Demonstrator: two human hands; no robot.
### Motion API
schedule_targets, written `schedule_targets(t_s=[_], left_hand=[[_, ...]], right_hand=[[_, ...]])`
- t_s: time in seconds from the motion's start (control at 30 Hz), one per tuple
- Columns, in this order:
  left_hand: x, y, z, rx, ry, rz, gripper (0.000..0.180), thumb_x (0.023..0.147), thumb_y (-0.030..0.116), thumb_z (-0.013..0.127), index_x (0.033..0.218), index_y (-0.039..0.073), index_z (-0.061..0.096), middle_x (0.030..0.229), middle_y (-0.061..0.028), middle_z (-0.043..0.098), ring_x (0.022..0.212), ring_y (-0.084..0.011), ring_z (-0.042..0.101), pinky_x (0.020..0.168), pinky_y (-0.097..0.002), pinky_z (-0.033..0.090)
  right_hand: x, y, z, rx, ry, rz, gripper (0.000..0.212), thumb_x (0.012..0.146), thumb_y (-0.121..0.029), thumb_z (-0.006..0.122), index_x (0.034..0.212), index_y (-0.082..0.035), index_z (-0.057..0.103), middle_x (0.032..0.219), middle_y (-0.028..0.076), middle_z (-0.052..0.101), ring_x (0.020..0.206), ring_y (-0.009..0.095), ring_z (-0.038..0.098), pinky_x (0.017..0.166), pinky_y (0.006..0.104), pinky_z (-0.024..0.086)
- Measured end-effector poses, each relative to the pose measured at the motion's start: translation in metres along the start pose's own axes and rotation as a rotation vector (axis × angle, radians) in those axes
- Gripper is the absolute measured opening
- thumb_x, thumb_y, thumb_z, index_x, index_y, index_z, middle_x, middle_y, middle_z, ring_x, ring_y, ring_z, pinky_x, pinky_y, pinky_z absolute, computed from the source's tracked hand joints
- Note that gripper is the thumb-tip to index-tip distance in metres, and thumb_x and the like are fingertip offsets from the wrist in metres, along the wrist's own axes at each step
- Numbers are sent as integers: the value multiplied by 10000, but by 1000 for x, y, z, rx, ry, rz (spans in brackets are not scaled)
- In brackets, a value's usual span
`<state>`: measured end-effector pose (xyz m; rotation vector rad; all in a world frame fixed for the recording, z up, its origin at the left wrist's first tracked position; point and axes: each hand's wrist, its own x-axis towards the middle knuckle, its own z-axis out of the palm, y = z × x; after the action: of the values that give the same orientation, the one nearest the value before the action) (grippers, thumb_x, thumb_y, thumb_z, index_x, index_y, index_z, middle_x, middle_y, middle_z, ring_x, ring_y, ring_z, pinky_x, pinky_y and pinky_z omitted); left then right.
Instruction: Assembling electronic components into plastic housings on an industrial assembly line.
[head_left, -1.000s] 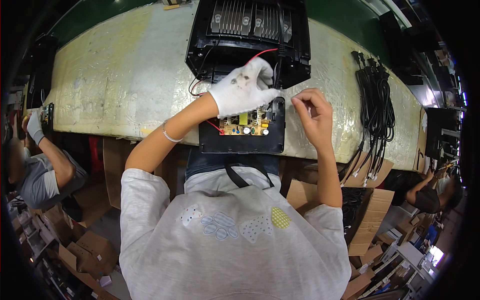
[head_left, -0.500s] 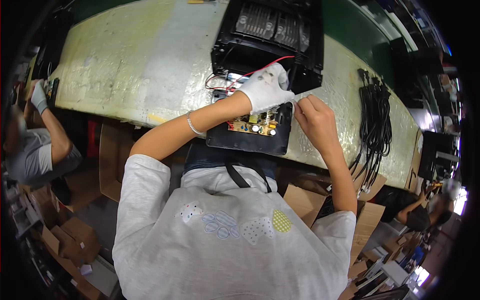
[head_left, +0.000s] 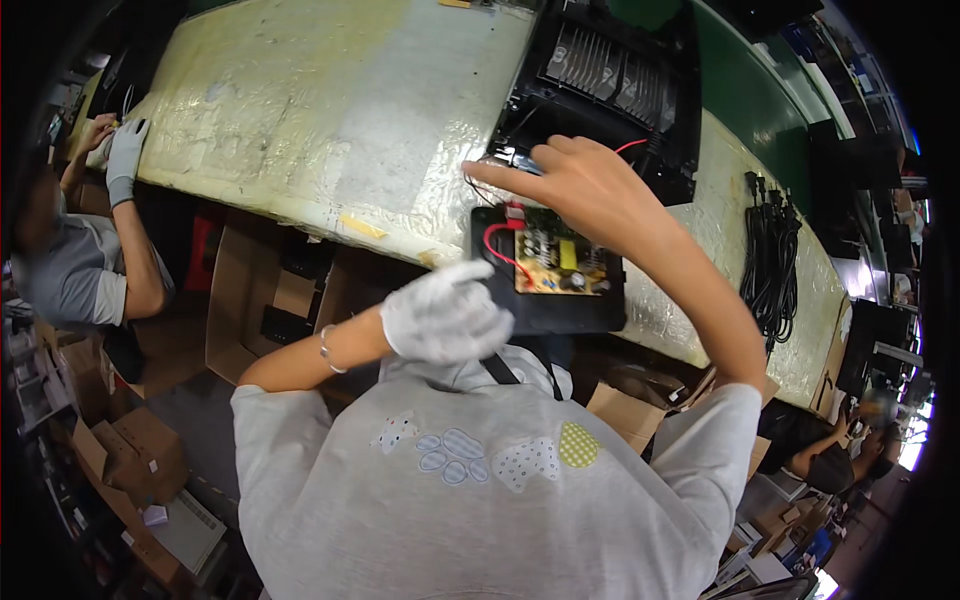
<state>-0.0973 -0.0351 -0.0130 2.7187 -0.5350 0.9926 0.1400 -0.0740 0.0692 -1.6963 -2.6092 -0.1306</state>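
Observation:
My left hand (head_left: 450, 312), in a white glove, is over the table's near edge beside a black panel (head_left: 565, 316). Motion smears its fingers, and nothing shows clearly in it. My bare right hand (head_left: 590, 190) reaches over the panel's far side, index finger stretched left beside a thin dark wire (head_left: 484, 190). The other fingers are partly hidden. A circuit board (head_left: 562, 265) with a yellow block and small capacitors lies on the panel. A thick red wire (head_left: 492, 243) loops at the board's left side. Beyond stands an open black housing (head_left: 550, 112) with clear ribbed parts inside.
A bundle of black cables (head_left: 768, 260) lies on the right of the film-covered table (head_left: 300, 130). Cardboard boxes (head_left: 240, 290) stand below its near edge. At the far left another person's gloved hand (head_left: 125, 155) is at the table; another person sits at the far right.
My left hand has drawn back from the housing toward my body. My right hand has moved up and left across the panel, and its index finger is now stretched out. The view has shifted.

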Motion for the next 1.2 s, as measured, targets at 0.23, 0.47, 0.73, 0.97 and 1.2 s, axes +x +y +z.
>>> schedule_targets(t_s=[0.23, 0.47, 0.73, 0.97, 1.2], left_hand=[[37, 0, -18, -222, -10, -117, 278, 707, 206, 648, 966, 108, 629, 743, -5, 460, 778, -178, 525, 870, -429, 512], [38, -41, -3, -420, 167, -663, 507, 551, 267, 839, 900, 66, 532, 1247, -194, 464, 1054, -375, 508, 936, -434, 430], [62, -85, 11, -655, 9, -672, 388, 617, 247, 832, 844, 60, 579, 1055, -150, 595, 971, -307, 610, 850, -355, 498], [60, -89, 16, -736, 167, -633, 326, 654, 154, 844, 903, 87, 645, 1134, -99, 609, 1042, -266, 609, 899, -350, 508], [55, -108, 8, -925, 61, -478, 261, 756, 48, 709, 999, 31, 615, 1170, -141, 604, 1116, -307, 574, 913, -387, 506]], right_hand=[[41, 22, 3, 332, -281, -97, 90, 799, -37, 594, 883, -65, 609, 676, 136, 617, 702, 332, 643, 584, 442, 476], [15, 29, -70, 201, -322, 146, 115, 826, -95, 643, 818, -7, 570, 671, 163, 614, 694, 388, 606, 598, 462, 462], [1, 43, -58, 793, -227, 220, 259, 825, -177, 714, 803, 7, 533, 568, 105, 521, 541, 196, 564, 503, 334, 403], [-14, 21, -52, 744, 13, 383, 416, 776, 75, 598, 1156, -47, 476, 613, 89, 417, 557, 250, 456, 558, 339, 381], [-31, 26, -52, 546, 186, 175, 285, 694, 45, 710, 957, -20, 623, 826, 85, 586, 761, 274, 566, 709, 373, 441]])
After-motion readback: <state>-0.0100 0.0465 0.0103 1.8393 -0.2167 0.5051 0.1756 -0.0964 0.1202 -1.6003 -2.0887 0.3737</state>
